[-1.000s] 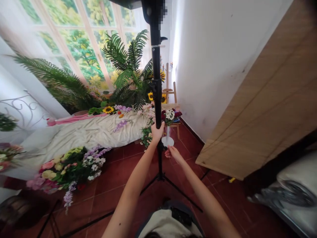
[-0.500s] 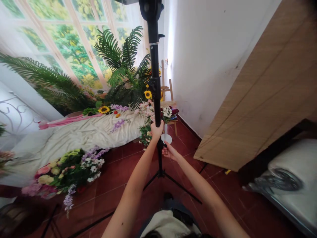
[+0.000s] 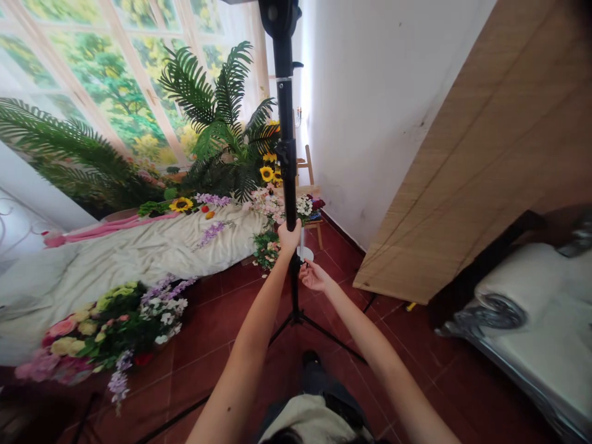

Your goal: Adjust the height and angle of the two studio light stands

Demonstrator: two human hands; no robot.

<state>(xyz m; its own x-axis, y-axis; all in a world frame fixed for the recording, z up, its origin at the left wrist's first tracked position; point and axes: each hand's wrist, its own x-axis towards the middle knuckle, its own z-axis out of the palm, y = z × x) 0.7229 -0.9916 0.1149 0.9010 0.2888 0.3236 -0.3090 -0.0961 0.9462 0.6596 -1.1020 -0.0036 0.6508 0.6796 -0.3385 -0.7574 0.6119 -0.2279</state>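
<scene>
A tall black light stand [image 3: 287, 176] rises upright in front of me on spread tripod legs [image 3: 328, 338]. My left hand [image 3: 289, 237] is wrapped round its pole at mid-height. Just below and to the right, my right hand [image 3: 312, 275] has its fingers curled, thumb and fingertips pinching a small dark knob at the pole's side. The knob is mostly covered by the fingers. Higher on the pole are a clamp collar [image 3: 285, 150] and a black head [image 3: 280, 18], cut off by the top edge of the view.
A bed with a cream cover [image 3: 139, 246] and artificial flowers [image 3: 106, 327] lies left, palm fronds [image 3: 222, 123] behind it. A wooden panel [image 3: 430, 179] leans on the right. Beyond it is a silver-framed seat [image 3: 536, 327]. Another thin black leg [image 3: 176, 419] crosses the red tiles.
My view has shifted slightly to the right, so the surroundings sit further left. The left hand keeps its grip on the pole; the right fingers have turned a little at the knob.
</scene>
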